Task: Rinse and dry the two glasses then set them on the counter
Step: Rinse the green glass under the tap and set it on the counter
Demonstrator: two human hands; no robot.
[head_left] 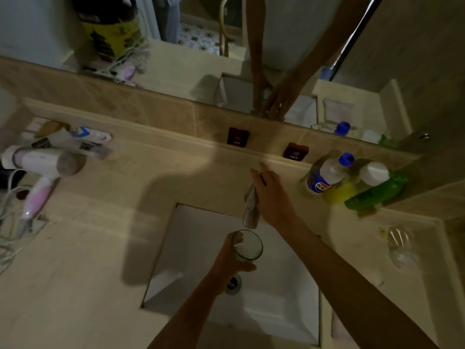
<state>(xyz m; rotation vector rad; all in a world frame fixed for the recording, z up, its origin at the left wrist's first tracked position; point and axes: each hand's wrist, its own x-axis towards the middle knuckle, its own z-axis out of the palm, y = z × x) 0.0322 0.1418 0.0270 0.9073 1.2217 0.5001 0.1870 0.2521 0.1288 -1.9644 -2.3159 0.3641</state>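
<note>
My left hand [230,260] grips a clear glass [247,245] upright over the white sink [191,248], just under the spout of the metal faucet [251,207]. My right hand [270,190] lies on top of the faucet near its handle, fingers stretched toward the back ledge; whether it grips the handle I cannot tell. A second clear glass [400,245] rests on the beige counter [88,273] at the far right, away from both hands. No running water is visible.
A pink and white hair dryer [40,172] with its cord lies at the left. A soda bottle [327,175] and green and yellow bottles [370,190] stand at the back right. Hot and cold labels [237,137] sit on the tiled wall below the mirror.
</note>
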